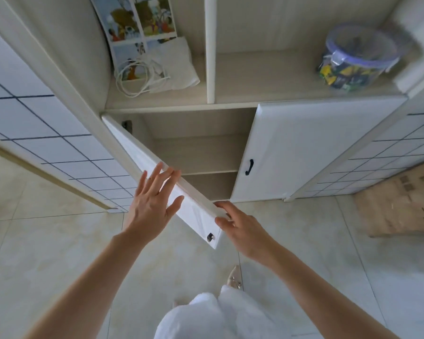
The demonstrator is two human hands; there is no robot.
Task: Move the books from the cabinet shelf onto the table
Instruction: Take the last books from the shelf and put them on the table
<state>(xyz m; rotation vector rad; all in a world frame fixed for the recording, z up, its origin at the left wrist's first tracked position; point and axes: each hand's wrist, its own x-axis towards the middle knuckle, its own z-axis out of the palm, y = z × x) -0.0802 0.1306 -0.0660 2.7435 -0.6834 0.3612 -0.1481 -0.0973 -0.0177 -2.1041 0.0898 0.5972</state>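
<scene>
The cabinet's left door [194, 206] stands ajar, swung out toward me. My left hand [154, 201] lies flat on the door's outer face with its fingers straight and spread. My right hand [235, 223] pinches the door's free edge, thumb on the front and fingers behind. Inside, the lower shelves [201, 155] show no books. On the open upper shelf a picture book [132, 28] leans against the back wall, with a white folded bag [176, 67] and a coiled white cable [132, 79] in front of it.
The right cabinet door [311, 148] with a black handle [249, 166] is shut. A clear lidded jar [355, 59] stands on the upper right shelf. A cardboard box [402, 201] sits on the tiled floor at right. No table is in view.
</scene>
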